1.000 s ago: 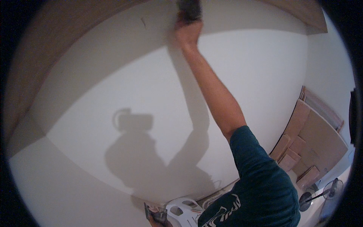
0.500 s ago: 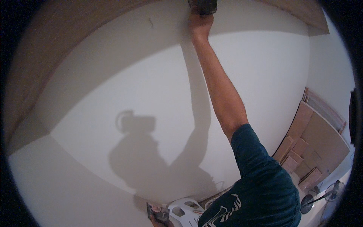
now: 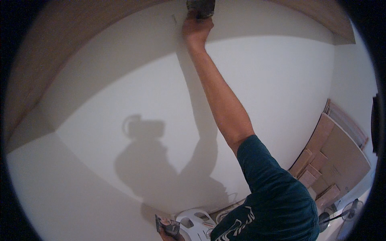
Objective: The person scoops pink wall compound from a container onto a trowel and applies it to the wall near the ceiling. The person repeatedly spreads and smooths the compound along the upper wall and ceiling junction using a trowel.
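Observation:
My right arm stretches up across the white wall (image 3: 148, 88). My right hand (image 3: 197, 32) is closed round a putty knife (image 3: 202, 8) with a dark, stained rectangular blade, held up at the wall close below the wooden overhang. The blade's far edge is cut off by the picture's top. Just left of that hand is a small greyish streak (image 3: 174, 19) on the wall. Low in the view, my left hand (image 3: 171, 237) grips a second putty knife (image 3: 171, 226), its dark blade smeared with pale stuff. Most of the left hand falls below the picture's edge.
A brown wooden overhang (image 3: 52, 44) runs along the top left. Below stands a white plastic chair (image 3: 193, 219). Brown boards (image 3: 341, 148) and smaller offcuts lean at the right, with a fan (image 3: 353, 209) near them. My shadow falls on the wall.
My right hand has moved left and slightly down with its putty knife, nearer to the streak. The left hand stays low with its own knife, nearly unmoved.

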The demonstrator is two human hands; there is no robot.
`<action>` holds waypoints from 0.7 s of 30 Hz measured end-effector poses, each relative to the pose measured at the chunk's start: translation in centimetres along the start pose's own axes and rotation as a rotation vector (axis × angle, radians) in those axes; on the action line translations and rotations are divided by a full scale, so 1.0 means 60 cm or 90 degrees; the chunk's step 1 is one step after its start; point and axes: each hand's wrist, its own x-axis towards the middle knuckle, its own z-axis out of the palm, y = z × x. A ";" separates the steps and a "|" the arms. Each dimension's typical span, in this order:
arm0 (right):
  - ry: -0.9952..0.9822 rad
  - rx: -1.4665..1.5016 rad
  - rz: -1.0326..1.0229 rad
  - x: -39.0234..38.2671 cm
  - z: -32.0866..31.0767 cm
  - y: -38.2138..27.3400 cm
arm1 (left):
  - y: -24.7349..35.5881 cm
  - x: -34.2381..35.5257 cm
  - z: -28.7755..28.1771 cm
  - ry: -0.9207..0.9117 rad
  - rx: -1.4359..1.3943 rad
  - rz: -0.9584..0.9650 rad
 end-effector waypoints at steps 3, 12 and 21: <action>-0.039 0.027 -0.005 -0.022 0.010 -0.015 | -0.005 -0.008 -0.005 -0.011 0.022 0.030; -0.114 0.087 -0.061 -0.027 -0.068 -0.014 | -0.066 0.006 -0.045 -0.109 0.104 0.113; 0.024 0.066 -0.023 0.151 -0.165 0.070 | -0.054 -0.003 -0.041 -0.098 0.089 0.083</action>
